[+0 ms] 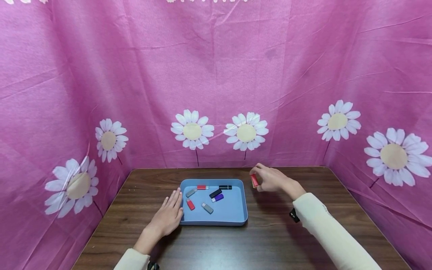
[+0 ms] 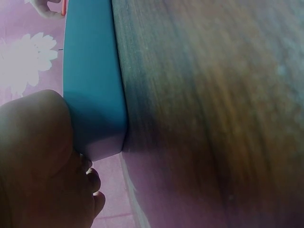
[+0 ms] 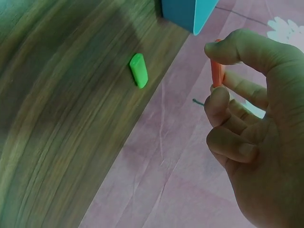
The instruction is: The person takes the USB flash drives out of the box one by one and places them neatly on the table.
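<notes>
My right hand (image 1: 270, 179) pinches a small flat red piece (image 1: 254, 181) between thumb and fingertips, off the back right corner of a blue tray (image 1: 233, 212). In the right wrist view the red piece shows as a thin upright edge; its kind is not plain. Fingers nearly straight, my left hand (image 1: 167, 215) rests against the tray's left side. Inside the tray lie several USB sticks: two red ones (image 1: 190, 204), two grey ones (image 1: 207, 208), two black ones (image 1: 215, 193) and a purple one (image 1: 218, 198).
A small green rounded block (image 3: 139, 71) lies on the table in the right wrist view; I cannot make it out in the head view. The brown wooden table (image 1: 270, 240) ends at a pink curtain (image 1: 216, 75) with printed daisies at the back and both sides.
</notes>
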Tool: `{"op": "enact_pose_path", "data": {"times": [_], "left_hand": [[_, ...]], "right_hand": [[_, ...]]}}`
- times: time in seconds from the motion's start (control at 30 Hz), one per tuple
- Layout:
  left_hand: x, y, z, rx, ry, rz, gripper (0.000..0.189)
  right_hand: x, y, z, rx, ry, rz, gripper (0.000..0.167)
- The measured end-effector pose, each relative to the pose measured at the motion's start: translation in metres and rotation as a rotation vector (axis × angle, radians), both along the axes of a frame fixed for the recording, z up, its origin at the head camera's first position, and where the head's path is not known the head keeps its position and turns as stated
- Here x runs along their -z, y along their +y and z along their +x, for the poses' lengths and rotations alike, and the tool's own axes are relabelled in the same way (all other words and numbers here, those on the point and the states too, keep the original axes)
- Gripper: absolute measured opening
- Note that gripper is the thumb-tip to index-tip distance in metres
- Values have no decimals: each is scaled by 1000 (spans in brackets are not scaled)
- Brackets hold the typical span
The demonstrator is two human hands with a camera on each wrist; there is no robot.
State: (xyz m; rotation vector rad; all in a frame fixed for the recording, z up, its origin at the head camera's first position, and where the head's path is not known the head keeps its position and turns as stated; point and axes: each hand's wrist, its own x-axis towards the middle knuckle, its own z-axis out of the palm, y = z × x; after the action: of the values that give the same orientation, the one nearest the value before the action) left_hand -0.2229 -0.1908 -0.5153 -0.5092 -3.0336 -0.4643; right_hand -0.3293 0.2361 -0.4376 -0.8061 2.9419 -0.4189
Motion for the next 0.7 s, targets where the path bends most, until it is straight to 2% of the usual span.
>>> {"op": "enact_pose_path", "data": {"times": [0.13, 0.47, 0.7], "left_hand": [[2, -1, -1, 8, 16, 26, 59], [21, -8, -8, 6, 78, -6, 60], [16, -6, -7, 0, 49, -4, 61]], "right_hand": [[2, 7, -3, 7, 7, -10, 57], [11, 24, -9, 43, 25, -21, 55], [16, 34, -12, 85, -1, -15, 52]]}}
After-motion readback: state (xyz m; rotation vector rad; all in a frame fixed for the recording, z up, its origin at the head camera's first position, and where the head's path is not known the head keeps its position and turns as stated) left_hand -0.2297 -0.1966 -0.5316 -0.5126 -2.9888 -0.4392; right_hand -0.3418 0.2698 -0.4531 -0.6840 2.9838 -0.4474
